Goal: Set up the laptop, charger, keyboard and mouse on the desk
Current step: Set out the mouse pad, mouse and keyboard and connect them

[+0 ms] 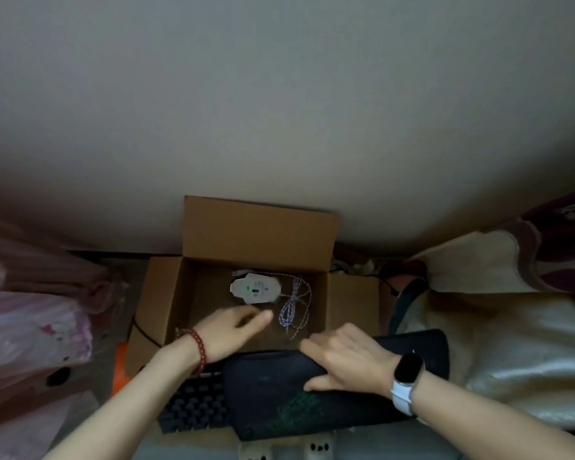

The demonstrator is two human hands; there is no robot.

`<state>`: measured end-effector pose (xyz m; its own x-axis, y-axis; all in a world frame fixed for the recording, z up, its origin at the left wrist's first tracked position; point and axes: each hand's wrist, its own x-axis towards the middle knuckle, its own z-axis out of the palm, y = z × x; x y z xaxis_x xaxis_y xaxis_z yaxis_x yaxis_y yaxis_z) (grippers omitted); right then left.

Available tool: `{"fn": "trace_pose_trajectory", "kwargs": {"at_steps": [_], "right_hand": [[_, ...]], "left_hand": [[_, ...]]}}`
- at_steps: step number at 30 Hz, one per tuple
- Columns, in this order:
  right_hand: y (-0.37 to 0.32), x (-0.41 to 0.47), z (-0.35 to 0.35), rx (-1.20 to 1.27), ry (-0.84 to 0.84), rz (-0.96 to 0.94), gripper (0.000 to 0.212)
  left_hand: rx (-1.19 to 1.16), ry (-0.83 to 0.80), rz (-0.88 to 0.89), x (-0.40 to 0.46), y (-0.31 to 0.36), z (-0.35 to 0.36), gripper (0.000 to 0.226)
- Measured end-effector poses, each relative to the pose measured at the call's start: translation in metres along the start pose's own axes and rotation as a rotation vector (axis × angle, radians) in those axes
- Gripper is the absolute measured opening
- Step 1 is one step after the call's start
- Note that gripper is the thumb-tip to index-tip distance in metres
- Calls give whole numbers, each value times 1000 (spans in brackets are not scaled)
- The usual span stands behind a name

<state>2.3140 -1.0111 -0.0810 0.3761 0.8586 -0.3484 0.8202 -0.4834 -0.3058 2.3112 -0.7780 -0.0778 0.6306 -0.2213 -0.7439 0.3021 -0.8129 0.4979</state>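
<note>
Cardboard box (166,293): plain brown, far centre. Mouse (254,288) inside: white, underside up, small green light. Its cable (294,305): white braid flecked blue-purple. Near centre, mat (279,393): black with faint green print. Keyboard (193,406): dark grey keys. Left wrist, bead bracelet (198,350): red. Right wrist, watch (409,370): black face, white strap. Left, bags (30,327): pink.

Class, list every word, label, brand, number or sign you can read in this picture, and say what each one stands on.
None can be read.
Mouse underside: small grey markings and a green light, too small to read.
Dark pad under the right hand: green pattern, blurred.
Cardboard box: no print shows.
</note>
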Motion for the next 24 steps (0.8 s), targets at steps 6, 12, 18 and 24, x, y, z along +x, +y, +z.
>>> {"fn": "trace_pose_trajectory", "kwargs": {"at_steps": [6, 12, 18, 24], "right_hand": [[-9, -20, 37, -75, 174, -21, 58], [-9, -23, 65, -97, 196, -55, 48], [-7, -22, 69, -91, 170, -46, 49], [-8, -17, 64, -66, 144, -28, 52]], "left_hand": [[663, 25, 180, 83, -10, 12, 65], [992, -31, 404, 137, -7, 42, 72], [1128, -93, 213, 153, -17, 59, 58], [1219, -42, 294, 158, -15, 65, 40]]}}
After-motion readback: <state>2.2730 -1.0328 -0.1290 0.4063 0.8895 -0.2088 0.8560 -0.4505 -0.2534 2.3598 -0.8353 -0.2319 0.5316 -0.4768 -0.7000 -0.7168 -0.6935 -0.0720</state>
